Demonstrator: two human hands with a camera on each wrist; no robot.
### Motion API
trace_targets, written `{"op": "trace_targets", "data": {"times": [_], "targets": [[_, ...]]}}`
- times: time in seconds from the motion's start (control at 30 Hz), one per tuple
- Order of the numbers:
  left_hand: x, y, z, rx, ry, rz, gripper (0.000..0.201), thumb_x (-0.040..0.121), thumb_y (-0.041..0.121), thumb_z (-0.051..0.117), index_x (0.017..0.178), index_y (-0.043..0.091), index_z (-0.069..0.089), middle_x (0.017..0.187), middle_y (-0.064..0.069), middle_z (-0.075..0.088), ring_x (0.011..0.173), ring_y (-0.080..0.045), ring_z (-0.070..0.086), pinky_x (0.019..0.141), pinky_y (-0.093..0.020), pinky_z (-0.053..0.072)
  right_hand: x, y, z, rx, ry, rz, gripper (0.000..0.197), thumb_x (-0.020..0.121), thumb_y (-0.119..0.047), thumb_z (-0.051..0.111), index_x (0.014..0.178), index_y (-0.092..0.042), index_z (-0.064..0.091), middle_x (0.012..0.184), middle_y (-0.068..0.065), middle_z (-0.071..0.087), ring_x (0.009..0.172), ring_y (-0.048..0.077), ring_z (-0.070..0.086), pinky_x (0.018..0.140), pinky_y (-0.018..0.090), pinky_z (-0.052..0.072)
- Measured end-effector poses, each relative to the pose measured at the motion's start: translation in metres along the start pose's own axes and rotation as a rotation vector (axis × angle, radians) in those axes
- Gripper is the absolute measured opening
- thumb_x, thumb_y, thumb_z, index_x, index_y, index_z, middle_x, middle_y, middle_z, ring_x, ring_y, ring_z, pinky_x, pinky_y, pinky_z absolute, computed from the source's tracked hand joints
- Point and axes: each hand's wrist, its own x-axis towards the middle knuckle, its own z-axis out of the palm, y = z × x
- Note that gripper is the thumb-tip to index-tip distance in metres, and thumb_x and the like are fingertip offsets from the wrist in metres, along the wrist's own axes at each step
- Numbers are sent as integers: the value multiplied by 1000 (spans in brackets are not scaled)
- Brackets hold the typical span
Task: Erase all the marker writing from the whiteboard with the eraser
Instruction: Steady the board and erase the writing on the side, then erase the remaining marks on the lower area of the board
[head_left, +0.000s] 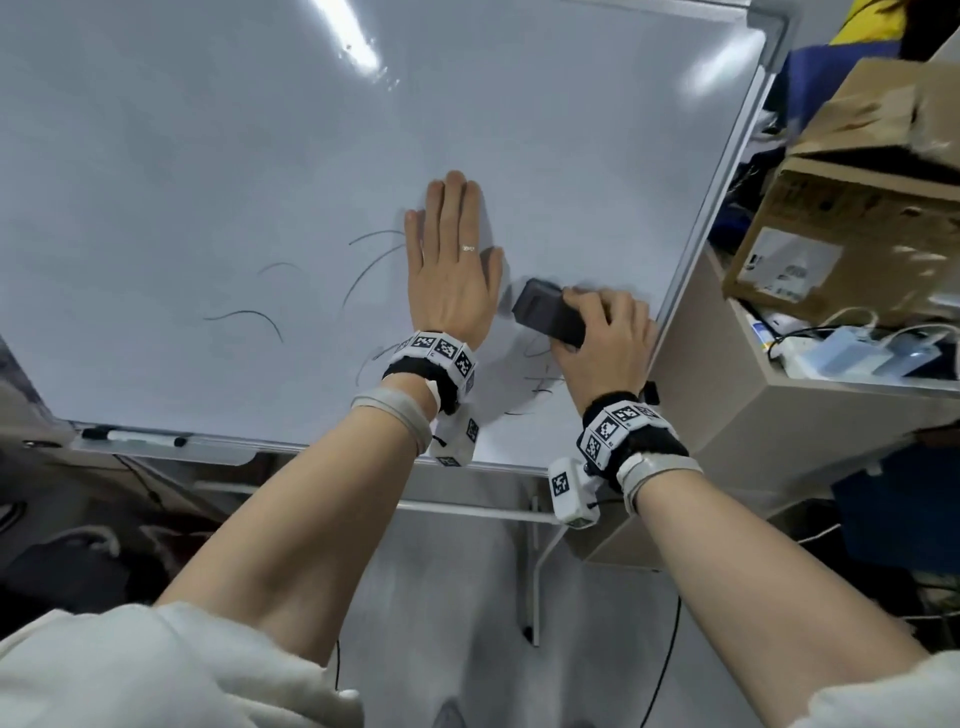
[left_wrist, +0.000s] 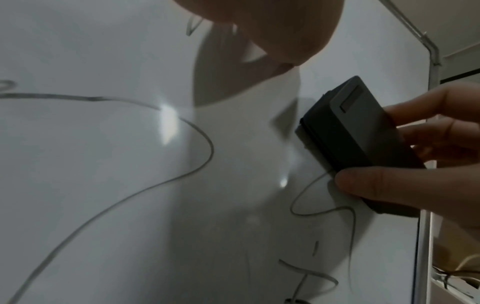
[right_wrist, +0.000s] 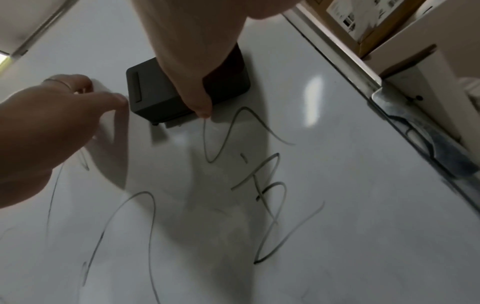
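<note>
The left hand (head_left: 453, 270) lies flat against the whiteboard (head_left: 208, 156), fingers straight and held together, palm on the surface; it holds nothing. A ring sits on one finger. The right hand (head_left: 605, 338) grips the eraser (head_left: 548, 312): thumb on one long side, fingers curled over the other, as the left wrist view shows. The eraser is pressed to the board just beside the left hand, near the board's right edge and above its lower right corner.

Count: one eraser, dark grey and rectangular; one whiteboard; one marker (head_left: 134, 437) lying in the tray (head_left: 218, 451) at the board's lower left edge. Several thin curved marker strokes (head_left: 249, 317) lie on the board to the left of the left hand, and more strokes (right_wrist: 270, 185) lie below the eraser toward the lower right corner. The upper part of the board carries no visible strokes.

The board has a metal frame and reflects ceiling light. To its right stands a beige shelf unit (head_left: 727, 415) carrying a cardboard box (head_left: 852, 234), cables and small devices. Each wrist wears a band with black-and-white coded markers.
</note>
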Motion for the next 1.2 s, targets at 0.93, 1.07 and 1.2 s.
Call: {"op": "trace_targets", "data": {"times": [0.93, 1.07, 1.2], "targets": [[-182, 6, 63, -315, -572, -968, 89, 69, 68, 74, 128, 5, 51, 126, -11, 48, 113, -32, 54, 100, -41, 46, -19, 13, 21, 33, 34, -78, 47, 68, -30, 79, 112, -25, 62, 111, 5, 60, 101, 31, 51, 83, 39, 35], [-195, 7, 72, -342, -520, -1125, 109, 63, 66, 81, 137, -3, 40, 134, -16, 43, 126, -34, 45, 110, -41, 39, -41, 19, 33, 8, -74, -148, 49, 66, -29, 80, 112, -24, 65, 110, 7, 61, 98, 32, 53, 81, 41, 40], [-193, 10, 76, -344, -513, -1195, 138, 63, 58, 85, 151, -10, 3, 156, -21, 12, 145, -37, 24, 117, -45, 32, -17, 17, 19, 36, 12, -97, 47, 68, -32, 77, 113, -26, 65, 109, 5, 62, 98, 30, 54, 82, 41, 39]]}}
